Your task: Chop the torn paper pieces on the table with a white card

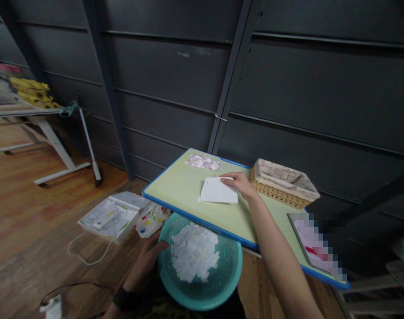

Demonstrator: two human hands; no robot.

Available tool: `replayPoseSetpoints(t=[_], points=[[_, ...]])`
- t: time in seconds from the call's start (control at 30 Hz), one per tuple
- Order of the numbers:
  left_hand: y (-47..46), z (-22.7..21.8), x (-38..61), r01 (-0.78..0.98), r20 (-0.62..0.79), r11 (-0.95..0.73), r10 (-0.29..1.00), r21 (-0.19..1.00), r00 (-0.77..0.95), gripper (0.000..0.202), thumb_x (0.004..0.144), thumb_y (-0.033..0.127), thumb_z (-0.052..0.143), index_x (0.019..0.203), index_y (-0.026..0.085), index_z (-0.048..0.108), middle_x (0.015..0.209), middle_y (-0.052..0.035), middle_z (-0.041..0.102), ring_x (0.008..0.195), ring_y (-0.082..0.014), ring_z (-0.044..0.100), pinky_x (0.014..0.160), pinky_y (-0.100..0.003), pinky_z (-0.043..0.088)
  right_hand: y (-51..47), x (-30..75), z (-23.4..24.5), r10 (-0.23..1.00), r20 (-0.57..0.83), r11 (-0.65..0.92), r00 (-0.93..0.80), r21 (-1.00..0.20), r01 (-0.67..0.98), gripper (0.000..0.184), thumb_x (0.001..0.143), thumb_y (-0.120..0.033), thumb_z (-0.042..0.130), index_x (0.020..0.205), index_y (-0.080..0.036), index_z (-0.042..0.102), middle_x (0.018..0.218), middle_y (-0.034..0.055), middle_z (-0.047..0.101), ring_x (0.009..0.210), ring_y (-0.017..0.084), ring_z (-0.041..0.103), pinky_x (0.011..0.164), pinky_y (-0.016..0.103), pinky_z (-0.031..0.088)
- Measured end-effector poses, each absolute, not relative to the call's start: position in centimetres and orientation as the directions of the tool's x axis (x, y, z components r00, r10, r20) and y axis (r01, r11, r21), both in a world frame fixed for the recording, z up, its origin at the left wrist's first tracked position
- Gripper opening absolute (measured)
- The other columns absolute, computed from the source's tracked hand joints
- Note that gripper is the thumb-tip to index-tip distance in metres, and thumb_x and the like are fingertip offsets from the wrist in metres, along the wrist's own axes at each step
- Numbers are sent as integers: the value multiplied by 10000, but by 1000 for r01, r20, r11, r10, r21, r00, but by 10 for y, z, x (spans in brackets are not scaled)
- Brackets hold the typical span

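My left hand (154,251) grips the left rim of a teal plastic basket (233,283), which sits low at the table's near edge. Inside it lies a heap of torn white paper pieces (193,252). Over the pale green tabletop, my right hand (239,182) pinches a white card (218,191) by its upper right corner, thumb on top. A few scraps show at the card's lower left. Farther back on the table is a flat pile of torn paper with pinkish marks (204,162).
A cloth-lined wicker basket (281,197) stands at the table's back right, near a partly blurred tablet-like item (310,243). On the floor at left are an open white box (105,219) and a spotted bag (151,220). Dark metal panels rise behind the blue-edged table (168,177).
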State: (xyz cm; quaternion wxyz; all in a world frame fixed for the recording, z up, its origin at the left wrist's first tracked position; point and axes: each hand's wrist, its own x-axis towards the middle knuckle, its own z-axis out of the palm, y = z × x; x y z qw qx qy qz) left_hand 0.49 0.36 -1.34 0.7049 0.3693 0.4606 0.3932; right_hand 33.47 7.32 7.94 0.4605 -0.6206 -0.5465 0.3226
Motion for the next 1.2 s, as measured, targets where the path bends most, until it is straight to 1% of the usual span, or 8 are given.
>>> replayPoseSetpoints(t=[0.13, 0.3, 0.43, 0.53, 0.67, 0.8, 0.9, 1.2], points=[[5, -13, 4, -226, -355, 411, 900, 883, 251, 522, 615, 196, 685, 1137, 199, 687, 1213, -88, 695, 1193, -342, 562, 951, -445, 482, 74, 331, 77, 982, 108, 42, 155, -924, 380, 394, 606, -369, 672, 896, -113, 747, 750, 67, 702, 575, 138, 541, 496, 224, 351], [2, -9, 5, -218, -369, 423, 895, 880, 250, 482, 629, 196, 678, 1111, 196, 699, 1225, -83, 689, 1180, -320, 575, 940, -402, 489, 74, 329, 76, 973, 146, 67, 178, -920, 386, 385, 620, -380, 672, 890, -116, 747, 794, 77, 711, 597, 146, 555, 503, 230, 367], [1, -9, 4, -217, -368, 423, 895, 880, 251, 497, 640, 194, 667, 1137, 191, 685, 1144, -91, 732, 1145, -320, 599, 929, -403, 489, 72, 327, 78, 983, 117, 48, 138, -902, 428, 404, 628, -396, 682, 906, -110, 746, 766, 78, 710, 582, 142, 553, 498, 232, 374], [1, -9, 4, -204, -386, 444, 883, 873, 268, 529, 652, 210, 656, 1180, 179, 657, 1088, -103, 753, 1114, -327, 617, 924, -410, 484, 67, 322, 82, 996, 81, 58, 34, -895, 441, 392, 633, -404, 698, 895, -118, 747, 800, 77, 715, 613, 141, 570, 531, 234, 401], [0, -6, 5, -209, -392, 449, 881, 869, 265, 543, 656, 207, 646, 1199, 185, 642, 1147, -96, 729, 1116, -320, 616, 917, -393, 485, 63, 317, 87, 989, -9, 52, -146, -910, 412, 409, 625, -423, 726, 912, -133, 744, 819, 70, 714, 643, 142, 586, 562, 237, 418], [-1, -4, 5, -227, -370, 430, 891, 874, 262, 536, 654, 196, 645, 1189, 165, 645, 1167, -94, 720, 1117, -313, 614, 932, -394, 475, 64, 321, 85, 999, 45, 45, -5, -948, 315, 433, 595, -430, 752, 907, -131, 739, 845, 78, 715, 656, 144, 595, 576, 244, 426], [-1, -5, 5, -211, -367, 420, 896, 883, 249, 521, 648, 197, 653, 1167, 154, 660, 1153, -98, 726, 1119, -322, 609, 911, -391, 487, 66, 325, 84, 997, 42, 21, 60, -951, 308, 437, 578, -421, 758, 901, -127, 740, 824, 81, 715, 631, 147, 590, 547, 244, 413], [-1, -5, 5, -222, -379, 435, 890, 873, 254, 495, 643, 189, 654, 1138, 186, 682, 1100, -86, 750, 1095, -321, 627, 925, -401, 488, 61, 319, 90, 996, -45, -10, -81, -923, 385, 405, 574, -416, 756, 861, -131, 750, 759, 67, 711, 598, 136, 580, 528, 233, 415]])
